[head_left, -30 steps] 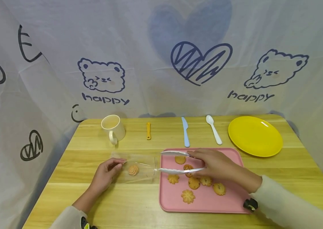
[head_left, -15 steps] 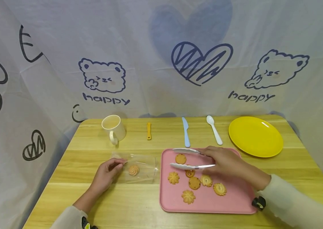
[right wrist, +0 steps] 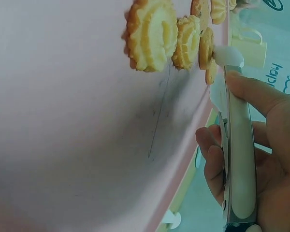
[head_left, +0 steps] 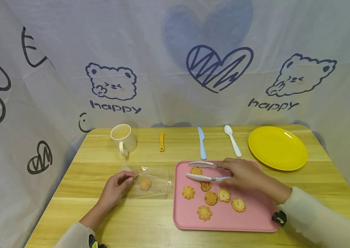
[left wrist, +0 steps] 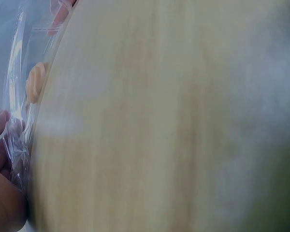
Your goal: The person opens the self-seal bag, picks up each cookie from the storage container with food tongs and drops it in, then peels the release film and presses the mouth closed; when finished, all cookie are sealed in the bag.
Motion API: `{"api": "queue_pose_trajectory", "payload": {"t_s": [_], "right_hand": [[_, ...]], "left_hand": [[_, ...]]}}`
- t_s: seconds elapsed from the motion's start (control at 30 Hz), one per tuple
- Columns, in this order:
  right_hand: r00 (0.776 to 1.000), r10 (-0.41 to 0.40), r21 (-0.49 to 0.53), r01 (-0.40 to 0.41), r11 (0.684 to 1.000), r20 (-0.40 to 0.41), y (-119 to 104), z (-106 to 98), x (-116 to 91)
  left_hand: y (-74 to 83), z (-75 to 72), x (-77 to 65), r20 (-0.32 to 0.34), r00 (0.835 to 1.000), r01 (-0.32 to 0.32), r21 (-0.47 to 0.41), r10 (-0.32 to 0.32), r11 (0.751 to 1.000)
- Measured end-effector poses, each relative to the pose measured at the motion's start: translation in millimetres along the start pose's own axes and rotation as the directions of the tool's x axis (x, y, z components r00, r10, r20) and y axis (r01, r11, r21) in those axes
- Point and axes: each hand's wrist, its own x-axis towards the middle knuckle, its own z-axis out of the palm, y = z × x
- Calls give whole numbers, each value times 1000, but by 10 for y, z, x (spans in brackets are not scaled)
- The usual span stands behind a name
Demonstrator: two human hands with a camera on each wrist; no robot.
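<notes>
My left hand [head_left: 115, 187] pinches the near-left edge of a clear plastic bag [head_left: 159, 187], which lies on the table with one swirled cookie [head_left: 145, 184] inside. The left wrist view shows fingers and thumb on the crinkled film. My right hand [head_left: 244, 174] grips a pair of tongs [right wrist: 240, 154] with pale handles. Their two white tips are spread apart over the back of the pink tray [head_left: 224, 220], on either side of a round cookie [head_left: 196, 171]. A pretzel-shaped cookie [head_left: 205, 186] lies just in front of the nearer tip.
Several other cookies, among them a flower-shaped cookie [head_left: 204, 213], lie on the tray. Along the back of the table stand or lie a cream mug [head_left: 125, 139], a small orange handle-like piece [head_left: 161, 142], a light blue knife [head_left: 201, 143], a white spoon [head_left: 232, 141] and a yellow plate [head_left: 277, 148].
My right hand and the tongs have moved right, from the bag's mouth to over the tray, and the spread tips now flank the round cookie. The left hand stays on the bag.
</notes>
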Motion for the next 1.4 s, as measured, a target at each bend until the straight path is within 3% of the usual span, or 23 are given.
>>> {"api": "queue_pose_trajectory", "payload": {"t_s": [1.4], "right_hand": [[999,-40,26,40,999,-3,6,15,60]], "left_hand": [[-39,-10,11,0,1000,25,22,-25,999]]}}
